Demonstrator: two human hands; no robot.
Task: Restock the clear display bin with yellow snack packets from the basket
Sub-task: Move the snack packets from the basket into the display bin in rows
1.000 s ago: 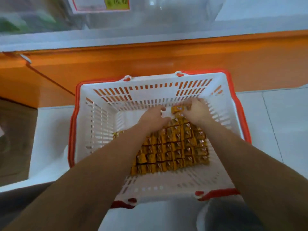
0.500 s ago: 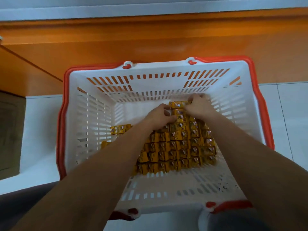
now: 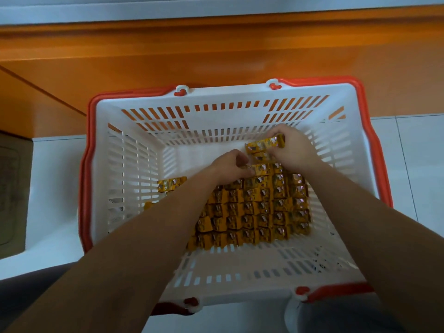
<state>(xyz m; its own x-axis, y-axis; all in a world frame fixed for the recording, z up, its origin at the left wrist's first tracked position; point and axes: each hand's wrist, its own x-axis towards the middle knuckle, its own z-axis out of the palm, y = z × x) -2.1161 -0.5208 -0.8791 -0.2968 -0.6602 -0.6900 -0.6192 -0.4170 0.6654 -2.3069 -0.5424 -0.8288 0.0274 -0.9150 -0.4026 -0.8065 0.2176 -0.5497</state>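
Yellow pkts (image 3: 263,145) in L grip (image 3: 228,164), R grip (image 3: 296,152)

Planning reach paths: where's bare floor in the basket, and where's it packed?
Bare: the basket floor far-left, bordered by far wall, left wall and left hand; a thin strip between the packet rows and near wall. Crowded: centre-right, where the right hand grips a packet strip; stray packets by the left wall.

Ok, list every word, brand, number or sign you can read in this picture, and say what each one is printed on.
Nothing here is legible.
Yellow foil snack packets in the white slotted plastic basket with red rim: printed designs, too small and blurred to read.
Brown flat surface at the left edge: faint marks, unreadable.
Basket itself: no label seen.
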